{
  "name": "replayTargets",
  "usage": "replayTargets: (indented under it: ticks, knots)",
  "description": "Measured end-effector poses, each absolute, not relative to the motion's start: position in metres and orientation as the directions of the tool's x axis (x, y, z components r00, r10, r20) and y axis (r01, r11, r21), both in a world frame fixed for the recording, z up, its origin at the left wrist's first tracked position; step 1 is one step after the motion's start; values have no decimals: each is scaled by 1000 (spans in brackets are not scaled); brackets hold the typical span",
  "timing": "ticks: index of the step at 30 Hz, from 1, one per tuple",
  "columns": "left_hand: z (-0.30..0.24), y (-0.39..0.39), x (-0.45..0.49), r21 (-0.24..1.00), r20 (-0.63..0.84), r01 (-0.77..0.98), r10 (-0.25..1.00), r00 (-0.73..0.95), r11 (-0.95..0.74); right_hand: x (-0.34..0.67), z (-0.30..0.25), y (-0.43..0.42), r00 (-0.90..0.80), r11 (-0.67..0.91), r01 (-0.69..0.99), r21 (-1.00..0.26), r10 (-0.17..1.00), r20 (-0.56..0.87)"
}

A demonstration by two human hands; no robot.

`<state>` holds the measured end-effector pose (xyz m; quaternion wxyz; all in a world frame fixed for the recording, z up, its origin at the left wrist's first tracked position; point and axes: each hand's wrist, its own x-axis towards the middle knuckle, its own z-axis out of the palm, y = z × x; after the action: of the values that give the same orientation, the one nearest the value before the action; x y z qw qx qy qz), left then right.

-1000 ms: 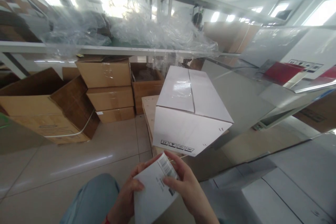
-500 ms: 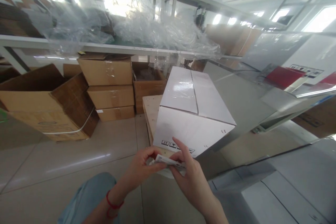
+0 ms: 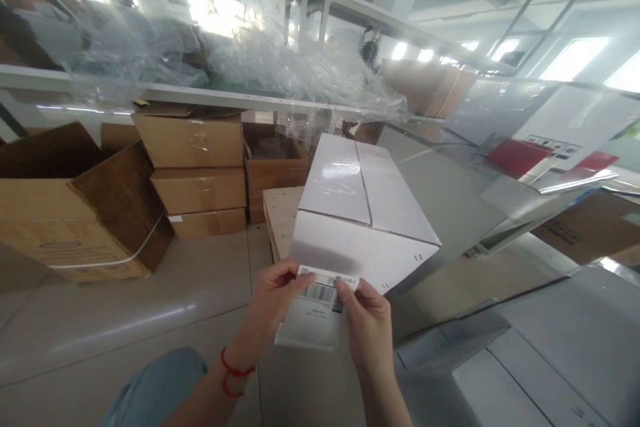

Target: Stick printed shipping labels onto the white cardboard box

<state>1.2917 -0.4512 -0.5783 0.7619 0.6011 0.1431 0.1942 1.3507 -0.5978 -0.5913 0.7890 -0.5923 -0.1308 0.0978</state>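
The left hand pinched the label at its upper left corner and the right hand at its upper right, fingers clamped. Edge-on a moment earlier, it now faced the person, raised before the white box.

Straight ahead, the white carton on its wooden pallet blocks the way. Its near face is just behind the label sheet that the left hand and right hand pinch. To the left, bare tiled floor gives open passage as far as the stacked brown cartons and the large open carton. To the right, flat grey-white cartons crowd close. Overhead, a shelf heaped with crumpled plastic film closes the space above the brown stack.
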Motion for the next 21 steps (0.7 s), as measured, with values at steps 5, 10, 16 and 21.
replayTargets:
  ticks: [5,10,16,21]
  knots:
    - [-570,-444,1305,983,86,-157,509,856,98,1357,-584,-586,979,240,42,-970,186,88]
    - [-563,-439,1309,958,236,-286,533,812,13,1361,-582,-580,960,317,65,-946,240,147]
    - [-557,-432,1312,967,184,-250,556,810,43,1363,-571,-571,971,169,173,-970,134,197]
    - [-550,-434,1320,957,264,-281,642,720,-78,1365,-568,-564,970,218,193,-957,107,220]
